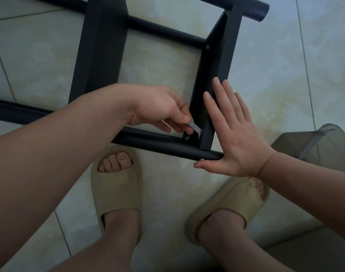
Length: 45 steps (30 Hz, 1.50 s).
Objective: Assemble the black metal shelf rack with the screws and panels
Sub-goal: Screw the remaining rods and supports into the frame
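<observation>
The black metal shelf rack lies on its side on the tiled floor, with two panels between round tube legs. My left hand pinches a small silver hex key whose tip points down at a screw in the near inner corner. There the right panel meets the near tube leg. My right hand presses flat with straight fingers against the outer face of that panel, its thumb under the tube's end. A second screw sits at the panel's far corner.
My two feet in beige slides stand just in front of the near tube. A translucent grey plastic stool is at the right, close to my right wrist. Pale floor tiles surround the rack.
</observation>
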Each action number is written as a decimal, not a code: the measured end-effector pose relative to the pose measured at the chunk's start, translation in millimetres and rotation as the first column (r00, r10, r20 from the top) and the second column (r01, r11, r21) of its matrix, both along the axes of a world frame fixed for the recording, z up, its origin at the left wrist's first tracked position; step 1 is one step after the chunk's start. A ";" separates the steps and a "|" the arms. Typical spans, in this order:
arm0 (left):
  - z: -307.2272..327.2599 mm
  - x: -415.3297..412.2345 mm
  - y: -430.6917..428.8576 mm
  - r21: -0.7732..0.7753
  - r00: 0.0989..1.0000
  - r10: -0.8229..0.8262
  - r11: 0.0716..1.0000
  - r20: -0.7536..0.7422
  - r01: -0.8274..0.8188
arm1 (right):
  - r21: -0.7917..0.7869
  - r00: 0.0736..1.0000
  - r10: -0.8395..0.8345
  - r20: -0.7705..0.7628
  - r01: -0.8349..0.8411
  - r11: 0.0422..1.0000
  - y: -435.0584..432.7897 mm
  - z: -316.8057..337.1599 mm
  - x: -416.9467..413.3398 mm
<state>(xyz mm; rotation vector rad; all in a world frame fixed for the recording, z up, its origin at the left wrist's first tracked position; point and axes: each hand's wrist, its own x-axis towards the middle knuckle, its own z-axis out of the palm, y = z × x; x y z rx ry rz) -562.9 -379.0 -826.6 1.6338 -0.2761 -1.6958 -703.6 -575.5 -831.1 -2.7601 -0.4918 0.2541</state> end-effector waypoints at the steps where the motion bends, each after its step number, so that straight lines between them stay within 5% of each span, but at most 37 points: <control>1: 0.8 0.1 1.1 -0.003 1.000 -0.010 1.000 0.005 0.010 | 0.000 1.000 0.000 -0.001 0.000 1.000 0.2 -0.1 -0.1; 27: 2.4 -14.7 11.6 0.041 0.988 -0.134 0.991 0.083 0.131 | 0.024 1.000 -0.010 -0.007 0.010 1.000 0.8 -0.6 -0.5; 35: -1.5 -1.0 0.3 0.108 0.905 -0.056 0.994 0.422 0.011 | 0.030 1.000 -0.005 0.000 0.005 1.000 0.7 -0.8 0.0; 39: 1.3 -4.1 -6.5 -0.011 0.942 0.054 0.999 0.330 -0.053 | 0.032 1.000 -0.009 -0.004 0.010 0.999 0.6 -0.1 -0.1; 45: -0.7 -16.0 -15.7 0.016 0.956 0.280 0.960 -0.087 -0.279 | 0.041 1.000 -0.008 -0.003 0.008 0.999 0.8 -0.5 0.3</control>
